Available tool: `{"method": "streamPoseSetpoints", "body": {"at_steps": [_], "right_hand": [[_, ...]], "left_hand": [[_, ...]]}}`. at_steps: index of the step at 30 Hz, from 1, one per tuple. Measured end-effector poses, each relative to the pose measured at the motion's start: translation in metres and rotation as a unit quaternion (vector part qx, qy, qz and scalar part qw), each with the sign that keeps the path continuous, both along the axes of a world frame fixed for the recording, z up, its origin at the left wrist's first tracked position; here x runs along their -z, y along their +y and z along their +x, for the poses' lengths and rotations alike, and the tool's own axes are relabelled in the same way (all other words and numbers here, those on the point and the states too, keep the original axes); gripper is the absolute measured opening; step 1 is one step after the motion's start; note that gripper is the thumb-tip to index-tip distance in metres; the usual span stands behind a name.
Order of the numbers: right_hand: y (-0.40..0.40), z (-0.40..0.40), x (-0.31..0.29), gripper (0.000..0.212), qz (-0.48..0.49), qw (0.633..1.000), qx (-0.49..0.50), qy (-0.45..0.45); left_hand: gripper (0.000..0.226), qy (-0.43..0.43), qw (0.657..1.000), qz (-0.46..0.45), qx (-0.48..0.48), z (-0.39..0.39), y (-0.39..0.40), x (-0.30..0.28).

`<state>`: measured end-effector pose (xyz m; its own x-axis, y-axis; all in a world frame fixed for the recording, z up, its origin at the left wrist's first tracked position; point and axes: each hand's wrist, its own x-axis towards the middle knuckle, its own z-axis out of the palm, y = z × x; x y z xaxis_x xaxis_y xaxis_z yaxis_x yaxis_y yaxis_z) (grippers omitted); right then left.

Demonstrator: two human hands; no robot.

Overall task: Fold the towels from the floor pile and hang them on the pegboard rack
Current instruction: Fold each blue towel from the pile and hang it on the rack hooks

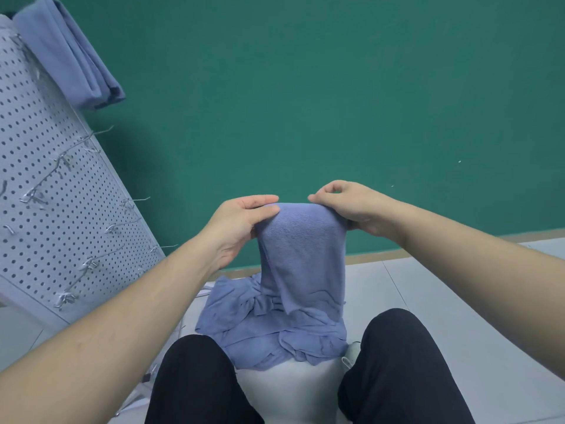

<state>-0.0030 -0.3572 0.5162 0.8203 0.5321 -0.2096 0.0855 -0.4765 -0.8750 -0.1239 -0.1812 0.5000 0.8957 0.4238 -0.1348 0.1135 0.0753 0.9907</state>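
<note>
Head view: you hold one blue towel (301, 249) up by its top edge, above the pile (269, 328) on the floor (458, 316).

Your left hand (241, 228) pinches the towel's top left corner, thumb over the front and fingers clamped behind it; your right hand (351, 206) grips the top right corner, fingers curled down over the edge. The towel hangs doubled between them at frame centre, its lower end touching the crumpled pile, which lies at 6 o'clock from it, between your knees (397, 347) in black trousers. At 9 o'clock stands the grey pegboard (46, 179), tilted in view, with wire hooks (134, 200) sticking out. At 11 o'clock a folded towel (70, 56) hangs over its top. A green wall (336, 87) fills the background.
</note>
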Motion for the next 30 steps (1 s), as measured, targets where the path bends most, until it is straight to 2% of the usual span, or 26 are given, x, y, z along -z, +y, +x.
{"method": "streamPoseSetpoints", "body": {"at_steps": [4,8,14,20,26,30], "right_hand": [[-0.005,0.004,-0.003,0.031,0.0,0.997,-0.027,0.07],[-0.011,0.006,-0.002,0.028,0.008,0.994,-0.068,0.087],[-0.018,0.006,-0.004,0.03,-0.044,0.991,-0.124,0.011],[-0.015,0.009,-0.002,0.012,-0.095,0.987,-0.097,-0.083],[-0.018,0.012,-0.004,0.019,-0.088,0.987,-0.077,-0.112],[-0.019,0.012,0.003,0.018,-0.005,0.995,-0.058,-0.085]], "left_hand": [[0.035,0.036,0.998,0.033,0.038,-0.001,0.006,-0.002],[0.034,0.085,0.991,0.052,0.089,-0.002,0.011,-0.004],[0.029,0.117,0.972,0.158,0.125,-0.003,0.015,-0.005],[0.013,0.123,0.946,0.285,0.091,0.001,0.013,-0.006],[0.004,0.106,0.952,0.279,0.069,0.002,0.016,-0.008],[0.008,0.075,0.957,0.276,0.052,0.0,0.02,-0.006]]}}
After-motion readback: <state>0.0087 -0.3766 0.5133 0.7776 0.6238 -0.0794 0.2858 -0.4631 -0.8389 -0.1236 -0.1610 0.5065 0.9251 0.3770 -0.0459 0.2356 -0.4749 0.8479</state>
